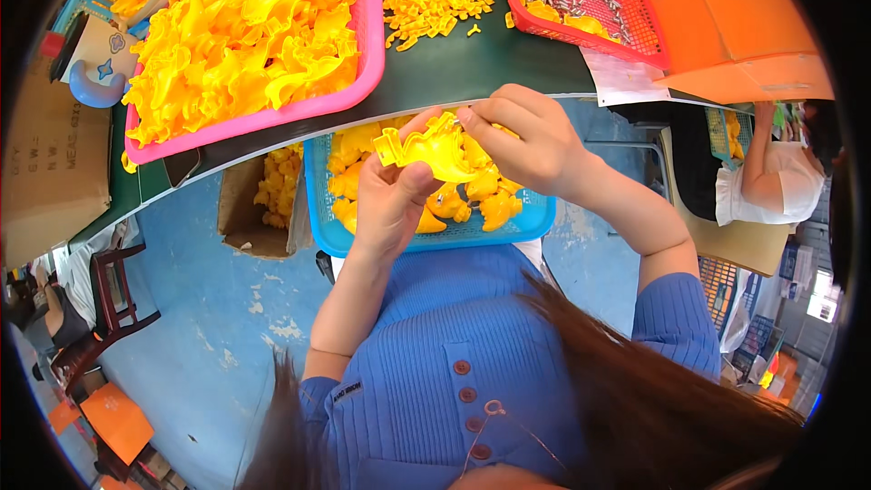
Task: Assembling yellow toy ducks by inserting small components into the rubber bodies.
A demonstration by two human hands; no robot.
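A curved, bright yellow plastic shell (442, 152) is gripped by my left hand (390, 204), its thumb in front and its fingers behind. At the shell's upper edge, the thumb and fingertips of my right hand (540, 141) are pinched together. Something small and greyish shows by those fingertips, too small to name. Both hands are above a blue basket (319, 218) at my lap, which holds more yellow plastic pieces (501, 209). Between the hands and the basket's contents, the shell overlaps some pieces of the same colour.
On the dark green table (454, 68) stand a pink basket (371, 36) heaped with yellow shells and a red basket (649, 32) with small metal cylinders. Small yellow parts (435, 9) lie between them. A cardboard box (243, 231) stands below. Another person (776, 177) sits at the right.
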